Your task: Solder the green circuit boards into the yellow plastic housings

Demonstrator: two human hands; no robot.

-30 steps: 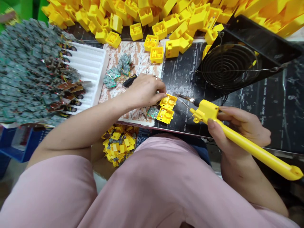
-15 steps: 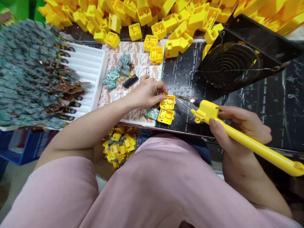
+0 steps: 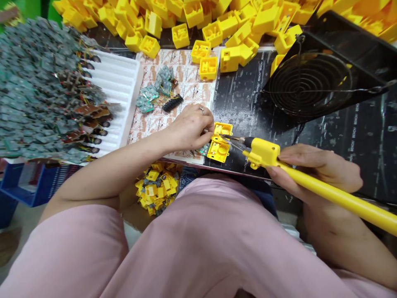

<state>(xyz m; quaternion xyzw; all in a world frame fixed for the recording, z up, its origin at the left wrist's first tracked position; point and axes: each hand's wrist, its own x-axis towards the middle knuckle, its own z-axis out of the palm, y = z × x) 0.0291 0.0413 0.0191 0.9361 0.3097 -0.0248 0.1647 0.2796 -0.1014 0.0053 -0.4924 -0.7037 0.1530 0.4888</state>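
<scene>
My right hand [image 3: 322,167] grips a yellow soldering iron [image 3: 266,153], its metal tip pointing left. The tip reaches the left part of two small open yellow plastic housings [image 3: 218,151], which lie one behind the other near the front edge of the bench. Beside them, my left hand [image 3: 195,126], with a ring on one finger, has its fingers curled and pinched together at the housings' left side. Whatever those fingers hold is hidden. Part of a green circuit board [image 3: 204,150] shows below the left fingers.
Several circuit boards [image 3: 166,78] and a black ridged part [image 3: 173,103] lie behind my left hand. A white foam tray [image 3: 120,78] bears many wired boards at left. Yellow housings [image 3: 229,25] pile up at the back; a black fan [image 3: 307,87] stands right. Below is a box of yellow parts [image 3: 158,188].
The soldering iron's tip has moved left and slightly down onto the housings. My left hand has turned and curled its fingers in closer. The view has shifted slightly.
</scene>
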